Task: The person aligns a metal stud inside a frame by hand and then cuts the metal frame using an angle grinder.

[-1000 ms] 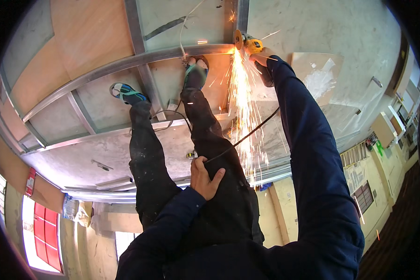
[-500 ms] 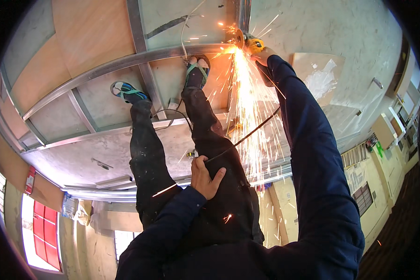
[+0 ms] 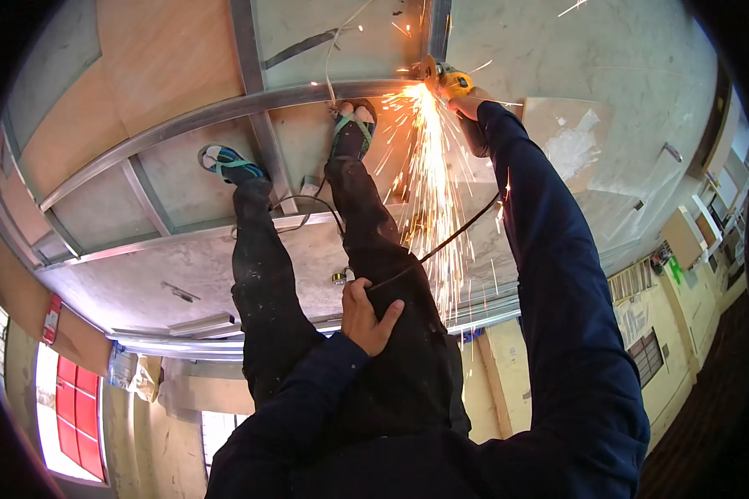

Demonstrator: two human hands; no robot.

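Note:
My right hand (image 3: 472,104), arm stretched forward, is wrapped round a yellow angle grinder (image 3: 455,83). Its disc (image 3: 429,73) is at the long metal rail (image 3: 341,90) of a frame, near a crossing stud (image 3: 438,33). Bright orange sparks (image 3: 431,183) fan from there back toward my legs. Across my right thigh runs the black power cord (image 3: 458,231). My left hand (image 3: 368,324) rests on that leg, its fingers curled over the cord and its thumb apart; the fingertips are partly hidden.
My sandalled feet (image 3: 354,125) stand among the frame's rails. A brown board (image 3: 162,50) lies at far left, a plaster-smeared panel (image 3: 570,137) at right. Metal profiles (image 3: 183,345) are stacked behind my legs. A tape measure (image 3: 339,276) sits beside my knee.
The spray of sparks has thinned and narrowed, with some sparks now flying off at the upper right. The grinder and both hands have hardly moved.

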